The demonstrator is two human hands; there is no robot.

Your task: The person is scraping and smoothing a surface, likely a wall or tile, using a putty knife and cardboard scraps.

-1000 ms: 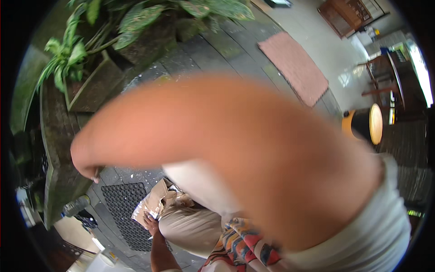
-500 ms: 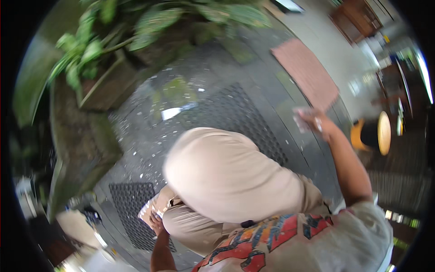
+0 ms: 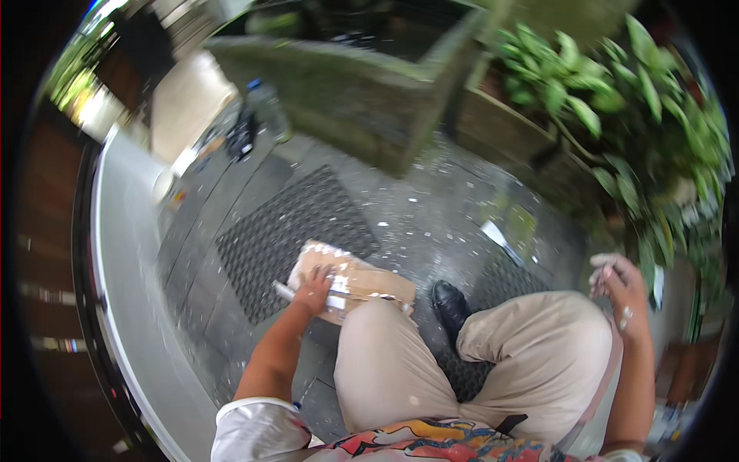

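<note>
My left hand [image 3: 314, 289] lies on a tattered cardboard box [image 3: 369, 283], its fingers spread over the near left part. White flakes and patches cover the cardboard. The box rests partly on a dark textured mat [image 3: 285, 231] and tilts against my left knee. My right hand [image 3: 618, 286] is raised beside my right knee, its fingers loosely bent and apart. White residue coats its fingertips and wrist, and I see nothing held in it. A scraper [image 3: 500, 240] with a pale, wide blade lies on the floor beyond my right knee.
White chips litter the dark tiled floor [image 3: 412, 219]. A mossy stone basin wall [image 3: 339, 115] and a planter with leafy plants [image 3: 570, 85] border the far side. A plastic bottle [image 3: 267, 110] stands near the far left. My black shoe [image 3: 449, 306] is beside the box.
My view has swung left, toward the box. My left hand has stayed at the box and now lies over its top. The pale, clear-looking thing in my right hand no longer shows.
</note>
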